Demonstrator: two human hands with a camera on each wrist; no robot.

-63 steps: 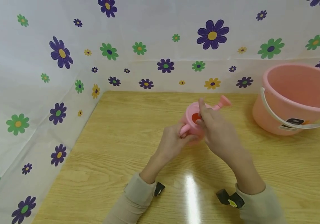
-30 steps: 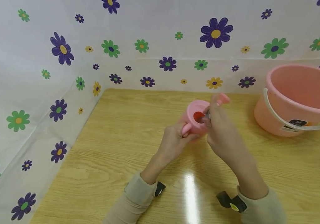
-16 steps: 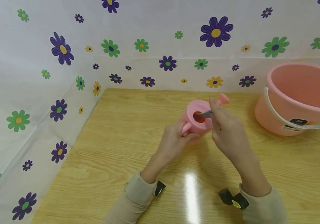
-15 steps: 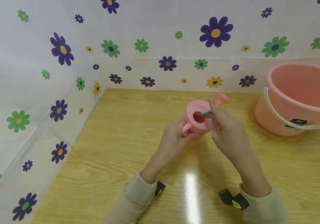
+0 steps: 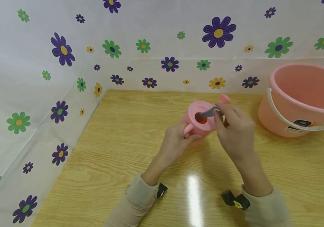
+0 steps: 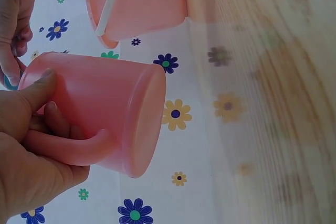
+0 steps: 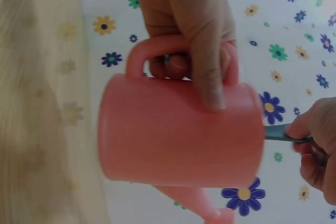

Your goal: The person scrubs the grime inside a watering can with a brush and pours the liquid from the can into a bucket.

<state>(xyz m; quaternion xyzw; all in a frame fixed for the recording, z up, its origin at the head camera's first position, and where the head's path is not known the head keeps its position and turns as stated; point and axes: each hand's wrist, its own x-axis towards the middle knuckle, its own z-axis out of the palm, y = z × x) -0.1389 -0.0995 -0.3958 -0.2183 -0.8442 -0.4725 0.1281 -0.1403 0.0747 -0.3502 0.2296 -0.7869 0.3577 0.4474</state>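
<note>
Pink watering can (image 5: 202, 128), held above the worktop (image 5: 108, 142) with its round opening uppermost. The left hand (image 5: 174, 142) grips the can's looped handle (image 5: 188, 129), thumb against the body; the right hand (image 5: 235, 132), just right of the can, pinches a slim grey tool (image 5: 209, 111) whose lower end is hidden inside the opening. A pink bucket (image 5: 283, 110) stands well to the can's right. It seems best to brace the can firmly and move the tool in small, gentle turns, clear of the opening's edge.
</note>
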